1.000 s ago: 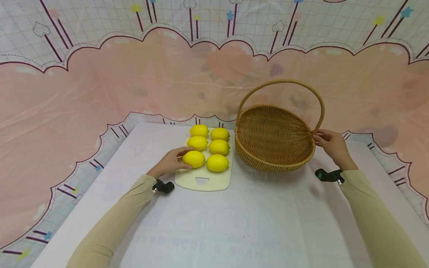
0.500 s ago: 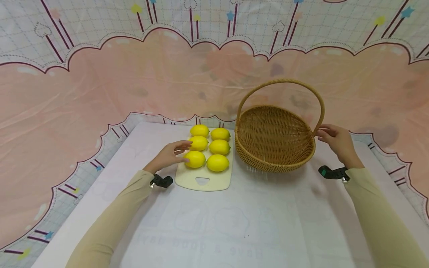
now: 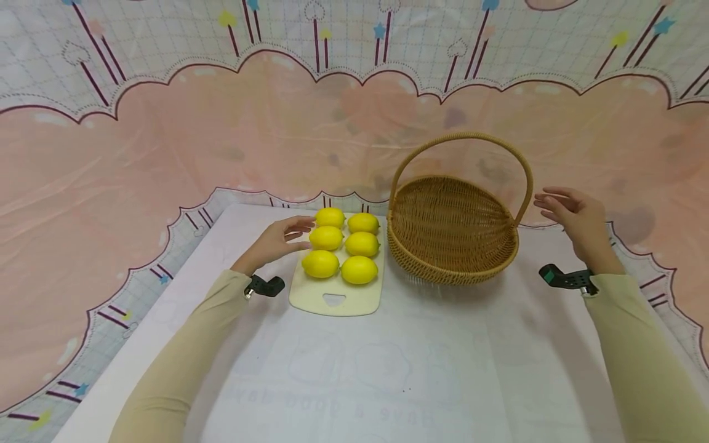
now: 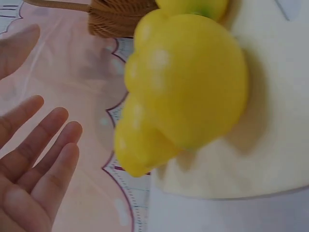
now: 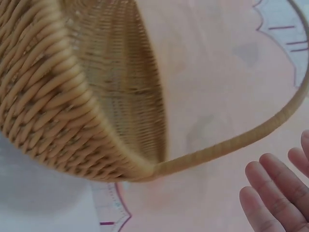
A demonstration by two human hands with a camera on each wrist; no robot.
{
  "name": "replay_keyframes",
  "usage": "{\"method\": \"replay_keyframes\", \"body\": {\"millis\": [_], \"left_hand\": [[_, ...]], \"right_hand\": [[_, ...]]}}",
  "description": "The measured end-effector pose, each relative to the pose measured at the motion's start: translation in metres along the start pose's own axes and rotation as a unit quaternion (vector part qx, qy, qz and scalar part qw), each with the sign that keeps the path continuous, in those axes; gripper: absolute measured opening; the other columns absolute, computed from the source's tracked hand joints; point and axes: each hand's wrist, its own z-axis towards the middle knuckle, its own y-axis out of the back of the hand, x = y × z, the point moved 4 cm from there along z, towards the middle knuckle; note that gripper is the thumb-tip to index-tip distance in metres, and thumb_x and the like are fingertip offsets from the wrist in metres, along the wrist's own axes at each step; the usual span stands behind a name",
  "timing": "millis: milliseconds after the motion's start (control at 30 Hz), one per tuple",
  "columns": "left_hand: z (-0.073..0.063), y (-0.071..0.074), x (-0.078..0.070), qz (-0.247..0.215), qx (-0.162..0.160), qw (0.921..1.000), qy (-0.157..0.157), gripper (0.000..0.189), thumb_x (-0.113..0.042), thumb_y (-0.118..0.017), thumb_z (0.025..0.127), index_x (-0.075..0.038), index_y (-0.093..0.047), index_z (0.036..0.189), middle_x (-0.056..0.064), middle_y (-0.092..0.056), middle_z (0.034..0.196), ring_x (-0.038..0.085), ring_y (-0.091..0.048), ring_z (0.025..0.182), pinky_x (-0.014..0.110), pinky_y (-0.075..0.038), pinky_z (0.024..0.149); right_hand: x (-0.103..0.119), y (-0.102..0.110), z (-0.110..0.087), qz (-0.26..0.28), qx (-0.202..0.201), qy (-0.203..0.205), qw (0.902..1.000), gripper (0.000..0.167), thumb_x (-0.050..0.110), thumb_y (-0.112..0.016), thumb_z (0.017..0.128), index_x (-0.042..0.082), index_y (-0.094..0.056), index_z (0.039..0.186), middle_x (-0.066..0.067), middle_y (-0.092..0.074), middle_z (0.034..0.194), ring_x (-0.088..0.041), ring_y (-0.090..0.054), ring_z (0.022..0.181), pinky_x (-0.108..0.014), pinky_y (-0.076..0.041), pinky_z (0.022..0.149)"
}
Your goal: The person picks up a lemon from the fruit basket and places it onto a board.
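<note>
Several yellow lemons lie in two columns on a cream cutting board that has a small cut-out at its near end. To the left of the lemons hovers my left hand, fingers loosely extended and holding nothing. In the left wrist view its fingers are spread apart from the nearest lemon. A brown wicker basket with a tall arched handle stands right of the board, its bowl bare inside. My right hand is raised beside the handle, apart from it, with relaxed fingers.
A white cloth with faint printed writing covers the table. Behind it hangs a pink patterned curtain, close beyond the basket and the board's far end. A black wrist camera sits on each wrist.
My right hand has let go of the basket's right side and moved up and right. My left hand has drawn off the nearest left lemon, upward and slightly left. Basket and lemons have stayed put.
</note>
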Motion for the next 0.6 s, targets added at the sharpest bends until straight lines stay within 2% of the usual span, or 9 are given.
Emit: {"method": "replay_keyframes", "body": {"millis": [133, 300, 500, 600], "left_hand": [[0.004, 0.011, -0.014, 0.006, -0.039, 0.9990, -0.022, 0.055, -0.015, -0.064, 0.090, -0.002, -0.043, 0.139, 0.020, -0.049, 0.136, 0.035, -0.047, 0.126, 0.045, -0.037, 0.110], [0.009, 0.020, -0.034, -0.001, -0.097, 0.9938, -0.055, 0.048, -0.015, -0.060, 0.092, -0.004, -0.046, 0.137, 0.019, -0.053, 0.132, 0.032, -0.050, 0.123, 0.042, -0.040, 0.109], [0.011, 0.021, -0.051, 0.001, -0.124, 0.9881, -0.091, 0.045, -0.012, -0.059, 0.092, -0.002, -0.048, 0.135, 0.020, -0.055, 0.131, 0.032, -0.051, 0.122, 0.042, -0.041, 0.107], [0.010, 0.021, -0.059, 0.018, -0.133, 0.9857, -0.102, 0.045, -0.011, -0.059, 0.092, 0.000, -0.049, 0.134, 0.020, -0.055, 0.130, 0.033, -0.052, 0.121, 0.043, -0.042, 0.106]], "right_hand": [[0.010, -0.002, 0.002, -0.025, -0.007, 0.004, 0.9997, 0.026, 0.015, -0.058, 0.092, 0.013, -0.062, 0.117, 0.021, -0.068, 0.097, 0.007, -0.065, 0.088, -0.007, -0.051, 0.073], [0.019, -0.009, 0.005, -0.047, -0.013, 0.002, 0.9988, 0.027, 0.017, -0.058, 0.092, 0.012, -0.062, 0.118, 0.023, -0.066, 0.097, 0.008, -0.064, 0.089, -0.007, -0.051, 0.074], [0.023, -0.015, 0.004, -0.034, -0.023, 0.010, 0.9991, 0.025, 0.015, -0.060, 0.091, 0.012, -0.064, 0.116, 0.022, -0.068, 0.095, 0.007, -0.065, 0.088, -0.007, -0.052, 0.073], [0.026, -0.020, 0.003, -0.055, -0.024, 0.017, 0.9980, 0.027, 0.015, -0.059, 0.091, 0.009, -0.063, 0.117, 0.023, -0.067, 0.095, 0.008, -0.064, 0.088, -0.006, -0.051, 0.074]]}}
